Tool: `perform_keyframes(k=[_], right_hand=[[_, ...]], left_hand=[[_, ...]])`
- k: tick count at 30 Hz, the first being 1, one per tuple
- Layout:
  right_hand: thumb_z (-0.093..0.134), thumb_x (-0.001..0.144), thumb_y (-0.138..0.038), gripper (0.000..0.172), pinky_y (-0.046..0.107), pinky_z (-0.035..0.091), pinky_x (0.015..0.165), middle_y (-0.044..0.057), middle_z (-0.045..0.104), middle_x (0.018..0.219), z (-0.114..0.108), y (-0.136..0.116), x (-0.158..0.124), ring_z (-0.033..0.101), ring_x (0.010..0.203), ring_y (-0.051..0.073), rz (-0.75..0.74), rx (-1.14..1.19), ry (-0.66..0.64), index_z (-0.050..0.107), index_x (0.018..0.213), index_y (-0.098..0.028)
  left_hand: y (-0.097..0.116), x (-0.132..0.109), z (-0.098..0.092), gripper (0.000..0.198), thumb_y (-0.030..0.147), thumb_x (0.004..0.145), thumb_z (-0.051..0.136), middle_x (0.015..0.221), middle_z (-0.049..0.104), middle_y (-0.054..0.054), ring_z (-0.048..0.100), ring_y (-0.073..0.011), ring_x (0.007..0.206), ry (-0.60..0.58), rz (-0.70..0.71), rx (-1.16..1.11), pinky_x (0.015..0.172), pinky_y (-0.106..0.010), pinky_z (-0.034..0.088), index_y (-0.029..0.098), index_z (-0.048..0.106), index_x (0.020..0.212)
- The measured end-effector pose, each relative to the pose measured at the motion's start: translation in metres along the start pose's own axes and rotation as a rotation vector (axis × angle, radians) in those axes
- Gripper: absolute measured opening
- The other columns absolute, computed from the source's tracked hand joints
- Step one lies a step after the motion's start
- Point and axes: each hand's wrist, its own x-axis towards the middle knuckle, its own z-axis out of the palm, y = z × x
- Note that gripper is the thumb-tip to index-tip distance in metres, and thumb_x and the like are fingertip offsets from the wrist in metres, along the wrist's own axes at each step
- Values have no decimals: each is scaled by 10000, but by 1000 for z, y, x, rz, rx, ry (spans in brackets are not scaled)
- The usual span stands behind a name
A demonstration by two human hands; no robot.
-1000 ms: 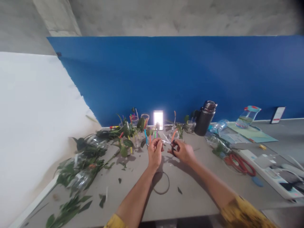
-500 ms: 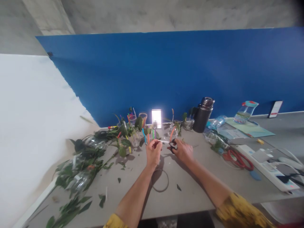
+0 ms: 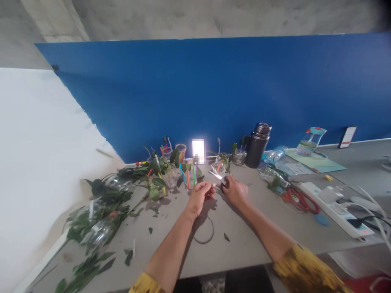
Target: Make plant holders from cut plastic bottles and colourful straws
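While the left hand (image 3: 199,199) pinches a small white piece (image 3: 214,185) between its fingers (image 3: 208,188), the right hand (image 3: 236,193) curls around the black handle of small scissors (image 3: 224,186), their blades angled up and left, just beside the piece. Just beyond, near the frame's center, a clear cup (image 3: 191,180) holds colored straws and leaves on the counter (image 3: 244,240). Red-handled scissors (image 3: 301,201) lie farther right.

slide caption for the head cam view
Right hand holding black-handled scissors by left hand, near a cup of coloured straws
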Motion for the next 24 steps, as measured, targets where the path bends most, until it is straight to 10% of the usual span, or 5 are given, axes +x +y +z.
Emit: perform_keyframes(k=[7,24], right_hand=[[674,940,-537,286,286,304,624,25,788,916,9,4,4,720,823,218,9,48,14,687,1002,-258],[741,859,-447,233,273,302,613,23,749,837,19,2,4,634,726,186,-38,303,27,645,807,-241]], left_hand=[[5,-6,-3,496,501,737,777,506,381,75,448,-85,492,44,133,61,533,-228,361,218,410,557],[-6,-4,0,187,259,582,563,564,445,75,370,-68,428,-123,17,-80,430,-193,194,226,419,696]])
